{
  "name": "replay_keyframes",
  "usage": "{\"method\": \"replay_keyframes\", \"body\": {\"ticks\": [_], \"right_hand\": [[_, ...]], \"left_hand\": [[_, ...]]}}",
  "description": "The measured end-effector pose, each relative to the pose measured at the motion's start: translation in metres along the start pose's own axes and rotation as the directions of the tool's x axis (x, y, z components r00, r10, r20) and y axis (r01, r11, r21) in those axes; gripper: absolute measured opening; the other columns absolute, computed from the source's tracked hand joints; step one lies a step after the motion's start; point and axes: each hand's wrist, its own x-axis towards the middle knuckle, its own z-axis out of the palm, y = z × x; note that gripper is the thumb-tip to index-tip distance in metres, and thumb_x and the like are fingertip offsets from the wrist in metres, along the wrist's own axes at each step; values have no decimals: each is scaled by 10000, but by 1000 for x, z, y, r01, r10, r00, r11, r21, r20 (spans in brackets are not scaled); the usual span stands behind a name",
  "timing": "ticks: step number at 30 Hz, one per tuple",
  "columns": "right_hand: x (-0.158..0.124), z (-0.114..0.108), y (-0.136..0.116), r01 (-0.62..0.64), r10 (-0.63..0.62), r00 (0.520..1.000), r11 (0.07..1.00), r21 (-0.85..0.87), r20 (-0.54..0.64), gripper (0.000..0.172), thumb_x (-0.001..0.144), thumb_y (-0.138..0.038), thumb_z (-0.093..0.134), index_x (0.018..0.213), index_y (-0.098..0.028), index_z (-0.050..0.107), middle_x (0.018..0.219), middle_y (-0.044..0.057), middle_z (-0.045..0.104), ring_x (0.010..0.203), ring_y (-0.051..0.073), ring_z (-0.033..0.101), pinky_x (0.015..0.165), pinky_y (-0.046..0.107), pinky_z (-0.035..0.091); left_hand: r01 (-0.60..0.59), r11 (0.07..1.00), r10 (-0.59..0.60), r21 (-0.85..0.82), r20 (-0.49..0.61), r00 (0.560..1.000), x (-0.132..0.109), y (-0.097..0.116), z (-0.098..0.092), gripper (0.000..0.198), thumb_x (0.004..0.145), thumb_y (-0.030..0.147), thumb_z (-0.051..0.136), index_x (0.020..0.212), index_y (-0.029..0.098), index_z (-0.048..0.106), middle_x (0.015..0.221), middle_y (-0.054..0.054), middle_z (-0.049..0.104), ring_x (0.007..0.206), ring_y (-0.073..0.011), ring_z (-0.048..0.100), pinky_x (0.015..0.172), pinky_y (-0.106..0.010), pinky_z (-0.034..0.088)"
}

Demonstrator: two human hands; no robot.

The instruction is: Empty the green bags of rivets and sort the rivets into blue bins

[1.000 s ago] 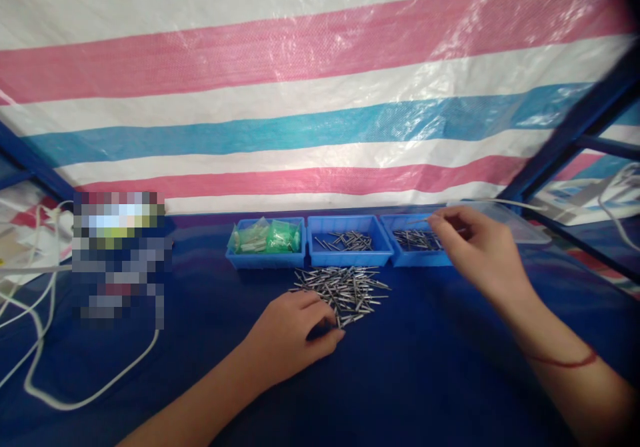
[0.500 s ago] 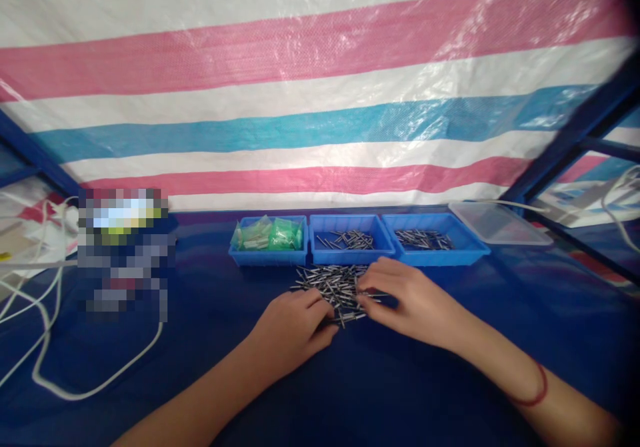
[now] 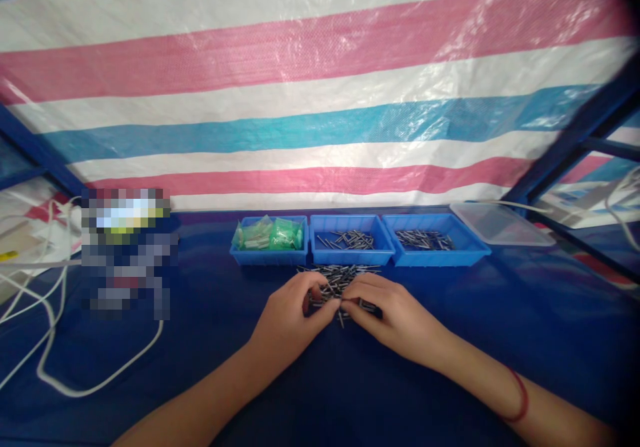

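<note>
A loose pile of thin dark-silver metal rods (image 3: pixel 336 275) lies on the blue tabletop, too small to make out their exact kind. My left hand (image 3: pixel 293 310) arches over the pile's left side, thumb and fingers apart. From the right, my right hand (image 3: pixel 387 303) reaches in with thumb and forefinger pinched together at the pile's near edge. Its fingertips meet or nearly meet my left thumb tip. Whatever sits in that pinch is hidden. Just behind the pile, a middle blue bin (image 3: pixel 350 257) and a right blue bin (image 3: pixel 443 257) hold similar rods.
The left blue bin (image 3: pixel 269 258) contains green and clear plastic packets (image 3: pixel 286 235). A clear plastic lid (image 3: pixel 503 225) lies at the back right. White cables (image 3: pixel 100 390) loop across the left side near a pixelated area. A striped tarp (image 3: pixel 310 127) hangs behind the table.
My right hand has moved left and slightly nearer, bringing its fingertips to my left thumb. My left fingers have lifted and spread away from the thumb.
</note>
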Motion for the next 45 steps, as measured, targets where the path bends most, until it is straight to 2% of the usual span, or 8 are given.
{"method": "replay_keyframes", "body": {"ticks": [3,7,14,18,25,37,45], "right_hand": [[1,1,-1,-24,29,998,996,90,-54,118,906,-203,517,850,-184,619,782,26,614,749,147,565,682,269,432],[1,3,0,-41,57,994,985,167,-89,119,907,-219,523,853,-192,626,768,20,618,731,141,563,676,265,424],[-1,6,0,-69,83,994,978,195,-68,122,907,-220,509,869,-183,620,755,18,584,691,133,536,636,262,410],[0,7,0,-45,57,997,980,196,-57,144,912,-206,493,847,-185,619,751,17,577,709,135,534,653,266,409],[-1,10,3,-66,86,993,973,222,-81,106,892,-192,515,867,-185,617,738,11,567,665,124,510,615,253,398],[-1,9,3,-72,124,970,968,241,-209,66,848,-178,563,799,-195,603,715,-2,554,639,118,498,578,243,390],[-1,3,2,-38,89,968,977,210,-235,110,891,-244,534,808,-197,590,723,1,554,660,124,513,597,254,408]], "left_hand": [[73,989,-72,-126,10,997,2,-1,0,212,835,344,609,980,189,595,787,18,604,609,-112,522,580,-226,412],[97,965,-89,-245,42,995,5,2,-2,179,868,334,567,897,172,638,742,11,608,617,-111,522,570,-214,392],[100,943,-86,-317,59,995,5,5,-4,171,883,305,548,904,160,635,737,8,601,618,-108,514,569,-210,380],[92,942,-77,-323,60,995,4,4,-2,164,883,300,551,913,161,632,750,6,604,623,-108,516,572,-209,382],[75,941,-62,-329,49,997,4,5,-2,144,877,281,562,906,160,636,787,-5,623,639,-109,532,585,-210,395],[19,952,-18,-304,8,1000,5,4,-2,119,882,258,557,905,171,634,823,-12,628,669,-113,552,602,-211,406],[-19,983,30,-185,55,998,3,1,-1,137,906,286,523,940,188,613,826,-6,615,688,-120,563,627,-221,415]]}}
